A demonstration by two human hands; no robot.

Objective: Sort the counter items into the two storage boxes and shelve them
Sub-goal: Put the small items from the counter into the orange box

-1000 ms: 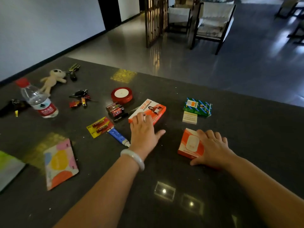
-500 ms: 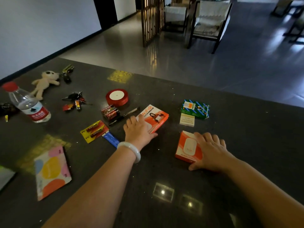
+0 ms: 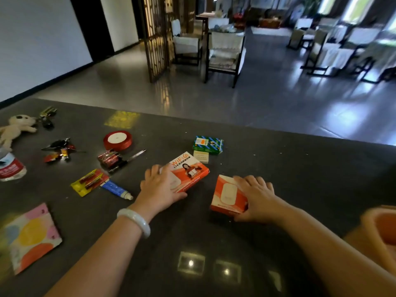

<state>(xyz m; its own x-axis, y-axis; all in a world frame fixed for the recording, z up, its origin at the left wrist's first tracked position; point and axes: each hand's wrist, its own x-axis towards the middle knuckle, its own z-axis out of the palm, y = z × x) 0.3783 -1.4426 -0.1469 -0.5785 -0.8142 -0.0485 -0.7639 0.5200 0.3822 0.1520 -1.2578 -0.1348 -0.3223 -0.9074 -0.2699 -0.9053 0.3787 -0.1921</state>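
Bare counter (image 3: 300, 168) is lying open to the right of the right hand (image 3: 257, 198) and along the near edge between the forearms. To the left, the blue tube (image 3: 116, 189), battery card (image 3: 90, 182) and battery pack (image 3: 110, 158) are crowding the left hand (image 3: 159, 189). The green box (image 3: 207, 144) and note pad (image 3: 201, 156) are blocking the far side, just beyond the WiFi box (image 3: 188, 171).

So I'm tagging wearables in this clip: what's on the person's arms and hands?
The left hand has a pale, glossy, rounded bangle at the wrist. The right hand shows no ring or watch. Both forearms are bare, with no sleeves or gloves in view.
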